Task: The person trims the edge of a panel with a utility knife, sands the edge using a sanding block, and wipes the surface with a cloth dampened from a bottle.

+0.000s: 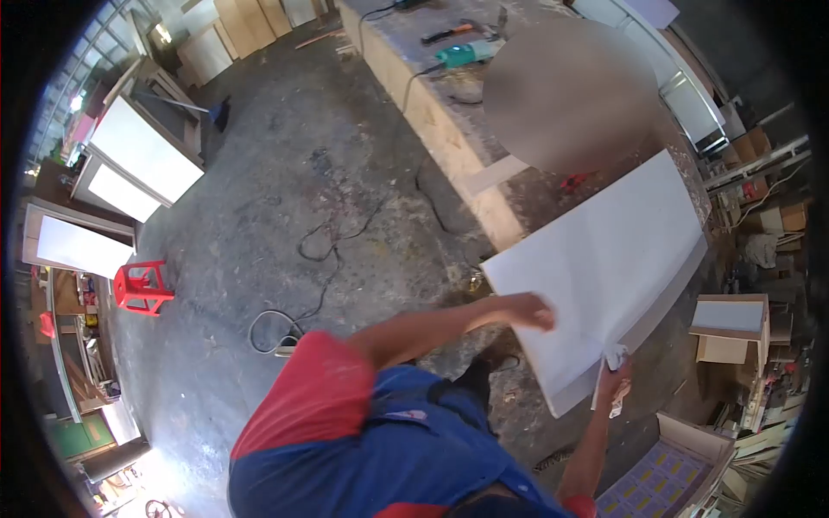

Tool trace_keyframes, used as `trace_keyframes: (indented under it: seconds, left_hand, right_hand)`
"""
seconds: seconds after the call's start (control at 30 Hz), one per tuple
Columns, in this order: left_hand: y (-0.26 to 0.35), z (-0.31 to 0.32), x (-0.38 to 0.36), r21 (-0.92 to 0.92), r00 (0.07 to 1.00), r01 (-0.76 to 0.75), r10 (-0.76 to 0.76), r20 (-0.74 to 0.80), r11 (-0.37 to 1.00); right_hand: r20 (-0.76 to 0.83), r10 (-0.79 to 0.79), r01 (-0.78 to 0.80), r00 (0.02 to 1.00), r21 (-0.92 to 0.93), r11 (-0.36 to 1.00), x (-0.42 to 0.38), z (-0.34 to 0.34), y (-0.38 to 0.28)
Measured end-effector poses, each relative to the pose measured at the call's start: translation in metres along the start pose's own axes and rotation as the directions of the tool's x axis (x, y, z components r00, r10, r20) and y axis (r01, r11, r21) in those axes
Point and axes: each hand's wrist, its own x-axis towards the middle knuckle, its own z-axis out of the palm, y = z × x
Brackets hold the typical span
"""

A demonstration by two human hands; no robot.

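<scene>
As the left hand curls closed over a white panel, the right hand clamps a pale object.

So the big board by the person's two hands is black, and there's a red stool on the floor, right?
Not quite: the big board is white, not black, as the head view shows. It is by the left hand and right hand, and the red stool is on the floor.

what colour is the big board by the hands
The big board is white, best seen in the head view.
</scene>
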Motion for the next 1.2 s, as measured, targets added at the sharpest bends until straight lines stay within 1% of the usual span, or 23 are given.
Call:
trace_keyframes:
  seconds: [0.03, 0.07, 0.1, 0.13, 0.2, 0.23, 0.3, 0.33, 0.37, 0.47, 0.53, 0.67, 0.73, 0.77, 0.8, 0.87, 0.93, 0.97, 1.03, 1.1, 1.13, 1.17, 1.2]
  left_hand:
    - [-0.008, -0.003, -0.066, -0.257, 0.999, -0.034, 0.043, 0.031, 0.966]
    - [-0.016, -0.01, -0.136, -0.246, 0.993, 0.111, -0.101, 0.056, 0.963]
    - [-0.038, 0.0, -0.201, -0.339, 0.963, 0.248, -0.268, -0.015, 0.907]
    - [-0.082, 0.017, -0.249, -0.273, 0.923, 0.367, -0.386, -0.016, 0.889]
    - [-0.077, 0.031, -0.312, -0.454, 0.843, 0.456, -0.536, -0.056, 0.765]
    - [-0.071, 0.029, -0.321, -0.457, 0.84, 0.459, -0.54, -0.058, 0.762]
    - [-0.06, 0.023, -0.33, -0.672, 0.853, 0.364, -0.521, -0.038, 0.645]
    - [-0.066, 0.017, -0.329, -0.67, 0.848, 0.373, -0.529, -0.035, 0.642]
    - [-0.078, 0.007, -0.322, -0.658, 0.861, 0.367, -0.508, -0.026, 0.657]
    - [-0.096, -0.046, -0.313, -0.585, 0.868, 0.401, -0.497, -0.004, 0.705]
    - [-0.105, -0.091, -0.313, -0.519, 0.857, 0.443, -0.516, 0.004, 0.731]
    - [-0.108, -0.178, -0.331, -0.531, 0.755, 0.468, -0.632, -0.176, 0.707]
    - [-0.101, -0.227, -0.337, -0.564, 0.704, 0.427, -0.651, -0.284, 0.707]
    - [-0.095, -0.246, -0.345, -0.613, 0.642, 0.334, -0.649, -0.408, 0.716]
    - [-0.085, -0.262, -0.355, -0.655, 0.56, 0.231, -0.649, -0.515, 0.719]
    - [-0.043, -0.308, -0.374, -0.725, 0.478, 0.15, -0.691, -0.542, 0.672]
    - [-0.011, -0.349, -0.385, -0.335, 0.341, 0.216, -0.392, -0.854, 0.917]
    - [0.009, -0.37, -0.389, -0.338, 0.322, 0.203, -0.389, -0.863, 0.919]
    - [0.04, -0.41, -0.398, -0.576, 0.52, -0.032, -0.479, -0.707, 0.816]
    - [0.03, -0.443, -0.401, -0.564, 0.792, -0.059, -0.305, -0.528, 0.824]
    - [0.006, -0.49, -0.415, -0.561, 0.801, -0.069, -0.29, -0.525, 0.825]
    - [-0.01, -0.518, -0.421, -0.587, 0.754, -0.164, -0.284, -0.593, 0.793]
    - [-0.022, -0.544, -0.434, -0.61, 0.703, -0.254, -0.29, -0.649, 0.75]
  right_hand:
    - [-0.03, 0.036, -0.034, 0.999, 0.069, 0.997, 0.0, 0.03, 0.037]
    - [-0.061, 0.081, -0.071, 0.995, 0.14, 0.988, -0.007, 0.048, 0.047]
    - [-0.01, 0.151, -0.15, 0.988, 0.061, 0.987, -0.019, 0.007, 0.014]
    - [-0.009, 0.154, -0.153, 0.988, 0.061, 0.986, -0.027, 0.005, 0.002]
    - [-0.12, 0.207, -0.188, 0.971, 0.15, 0.971, -0.023, 0.005, -0.02]
    - [-0.23, 0.131, -0.07, 0.964, 0.256, 0.964, -0.023, -0.001, -0.049]
    - [-0.264, 0.092, 0.004, 0.96, 0.344, 0.939, -0.016, -0.02, -0.121]
    - [-0.312, 0.064, 0.08, 0.948, 0.427, 0.901, -0.011, -0.035, -0.164]
    - [-0.309, 0.071, 0.075, 0.948, 0.435, 0.897, -0.005, -0.046, -0.203]
    - [-0.276, -0.068, 0.196, 0.959, 0.471, 0.86, 0.023, -0.077, -0.312]
    - [-0.302, -0.272, 0.4, 0.914, 0.548, 0.734, 0.047, -0.085, -0.375]
    - [-0.462, -0.358, 0.584, 0.811, 0.621, 0.522, 0.096, -0.052, -0.482]
    - [-0.302, -0.413, 0.496, 0.859, 0.689, 0.528, 0.114, -0.025, -0.54]
    - [-0.252, -0.484, 0.495, 0.838, 0.725, 0.479, 0.124, -0.02, -0.581]
    - [-0.194, -0.559, 0.485, 0.806, 0.759, 0.435, 0.128, -0.022, -0.625]
    - [-0.231, -0.708, 0.594, 0.667, 0.739, 0.318, 0.137, -0.007, -0.702]
    - [-0.275, -0.791, 0.668, 0.547, 0.712, 0.214, 0.142, 0.005, -0.773]
    - [-0.248, -0.836, 0.667, 0.489, 0.724, 0.176, 0.143, -0.005, -0.809]
    - [-0.153, -0.899, 0.649, 0.41, 0.742, 0.169, 0.146, -0.003, -0.875]
    - [-0.105, -0.926, 0.661, 0.363, 0.73, 0.176, 0.153, 0.026, -0.93]
    - [-0.062, -0.941, 0.675, 0.334, 0.712, 0.193, 0.159, 0.051, -0.987]
    - [0.099, -0.937, 0.724, 0.336, 0.609, 0.324, 0.165, 0.092, -1.007]
    - [0.201, -0.915, 0.667, 0.351, 0.632, 0.395, 0.169, 0.126, -1.019]
